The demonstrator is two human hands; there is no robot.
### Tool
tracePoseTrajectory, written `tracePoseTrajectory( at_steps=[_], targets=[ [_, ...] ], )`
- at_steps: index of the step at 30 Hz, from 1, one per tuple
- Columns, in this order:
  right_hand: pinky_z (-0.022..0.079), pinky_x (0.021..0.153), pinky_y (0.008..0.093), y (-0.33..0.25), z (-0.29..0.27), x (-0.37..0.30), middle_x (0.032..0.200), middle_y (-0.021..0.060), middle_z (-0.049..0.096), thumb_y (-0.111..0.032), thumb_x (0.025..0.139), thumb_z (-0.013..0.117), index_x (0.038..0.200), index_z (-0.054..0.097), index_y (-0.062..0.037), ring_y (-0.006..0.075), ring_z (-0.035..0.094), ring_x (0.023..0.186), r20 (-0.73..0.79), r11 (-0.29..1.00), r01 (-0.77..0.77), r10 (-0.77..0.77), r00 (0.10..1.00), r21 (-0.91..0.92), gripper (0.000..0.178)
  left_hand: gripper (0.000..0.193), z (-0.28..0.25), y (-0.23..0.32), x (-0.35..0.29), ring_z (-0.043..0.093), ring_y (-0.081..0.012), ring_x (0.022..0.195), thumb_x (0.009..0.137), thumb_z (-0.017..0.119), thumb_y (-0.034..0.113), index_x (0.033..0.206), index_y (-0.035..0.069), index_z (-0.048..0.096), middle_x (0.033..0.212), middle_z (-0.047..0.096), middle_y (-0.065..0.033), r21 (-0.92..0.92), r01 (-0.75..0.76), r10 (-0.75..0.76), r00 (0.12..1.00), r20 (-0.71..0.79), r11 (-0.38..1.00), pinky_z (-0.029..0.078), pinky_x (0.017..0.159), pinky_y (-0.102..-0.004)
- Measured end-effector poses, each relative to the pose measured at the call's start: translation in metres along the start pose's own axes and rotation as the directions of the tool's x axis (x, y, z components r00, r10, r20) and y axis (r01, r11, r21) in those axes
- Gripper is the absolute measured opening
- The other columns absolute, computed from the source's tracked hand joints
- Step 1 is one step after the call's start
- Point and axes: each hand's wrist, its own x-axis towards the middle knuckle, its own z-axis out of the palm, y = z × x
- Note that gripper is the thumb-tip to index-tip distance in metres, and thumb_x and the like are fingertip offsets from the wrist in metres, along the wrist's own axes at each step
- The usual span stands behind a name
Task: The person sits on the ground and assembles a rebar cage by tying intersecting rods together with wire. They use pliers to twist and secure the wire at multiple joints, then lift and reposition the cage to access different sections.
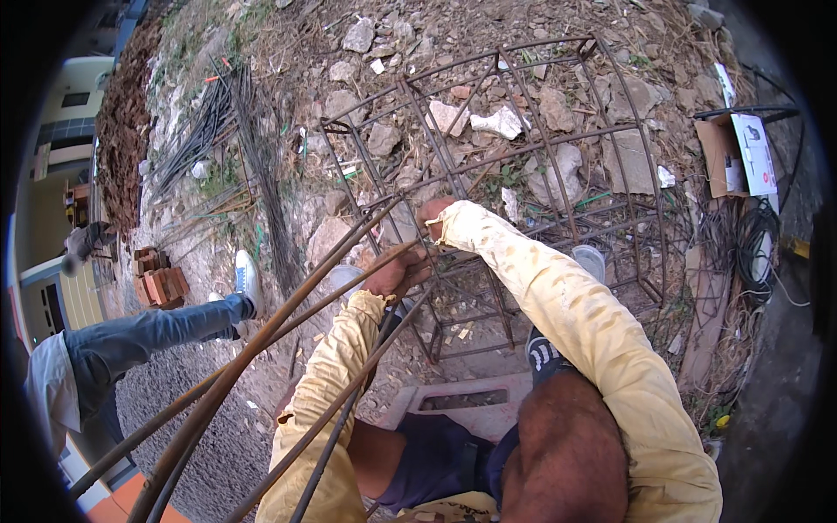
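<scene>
A rusty rebar cage (571, 139) of long bars and square ties lies on the rubble before me. At its near left corner my left hand (394, 272) is closed, fingers curled in beside the bars; what it grips is too small to make out. Just beyond it my right hand (435, 215) is also closed against the cage bars, partly covered by its cream sleeve, so its grip is hidden. Several long rusty steel rods (253, 346) slant from the lower left up to the cage, passing over and beside my left forearm.
A pinkish slab-like seat or frame (506, 390) sits under me. Rubble stones (501, 122) fill the ground ahead. Left are a person in jeans (148, 336), stacked bricks (159, 279), a gravel pile (196, 427) and loose rods (205, 122). Right is a cardboard box (719, 157) near coiled cable (757, 248).
</scene>
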Motion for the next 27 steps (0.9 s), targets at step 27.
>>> tracePoseTrajectory(
  at_steps=[27],
  targets=[
    [0.046,0.094,0.0466,0.013,0.044,-0.047,0.117,0.0234,0.056,-0.019,0.09,0.06,0.126,0.048,-0.0029,0.0413,0.056,0.11,-0.575,0.894,0.429,-0.283,0.768,0.133,0.041,0.028,-0.03,0.017,0.016,0.065,-0.0147,0.09,0.093,0.059,0.011,0.12,0.003,0.057,0.108,0.066,-0.0075,0.375,-0.187,0.211,0.977,-0.025,0.908,0.053,0.073,-0.0264]
  ],
)
